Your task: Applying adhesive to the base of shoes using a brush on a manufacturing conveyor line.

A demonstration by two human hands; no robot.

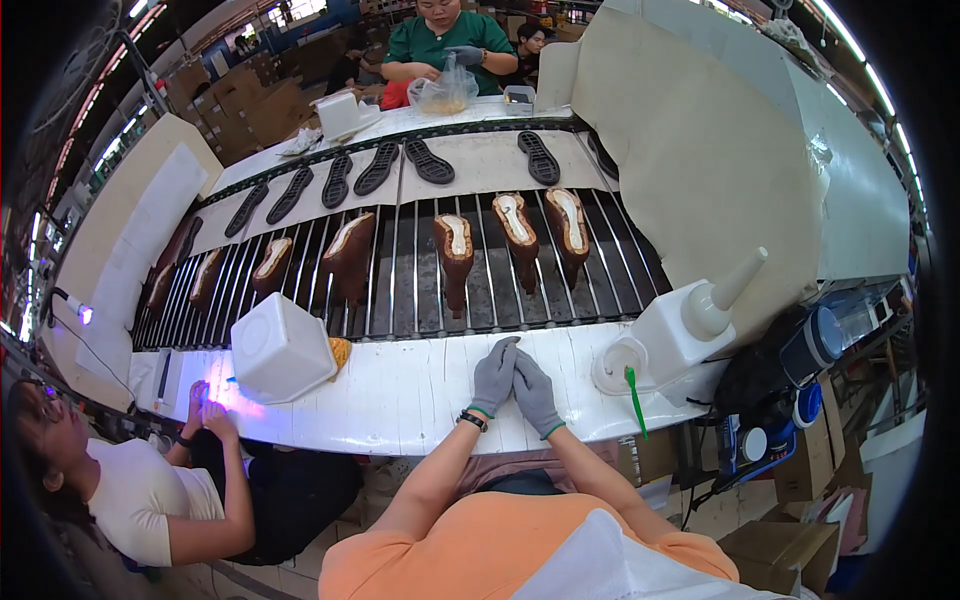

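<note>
My left hand (pixel 494 377) and my right hand (pixel 537 394), both in grey gloves, rest side by side on the white ledge (pixel 430 420) in front of the conveyor. Their fingers point away from me, stretched out and touching near the tips. Nothing shows in either one. Beyond them, a brown shoe upper (pixel 455 262) stands sole-side up on the metal rods, its underside pale in the middle. To its right are two more, a near one (pixel 517 235) and another (pixel 568 230). Several others stand farther left.
Black soles (pixel 430 162) lie along the far strip. A white bottle (pixel 683 325) and a green-handled brush (pixel 635 400) stand right; a white square container (pixel 280 345) sits left. A seated co-worker (pixel 150 490) rests hands on the ledge's left end. Another person (pixel 445 45) handles a plastic bag (pixel 445 90) across the conveyor.
</note>
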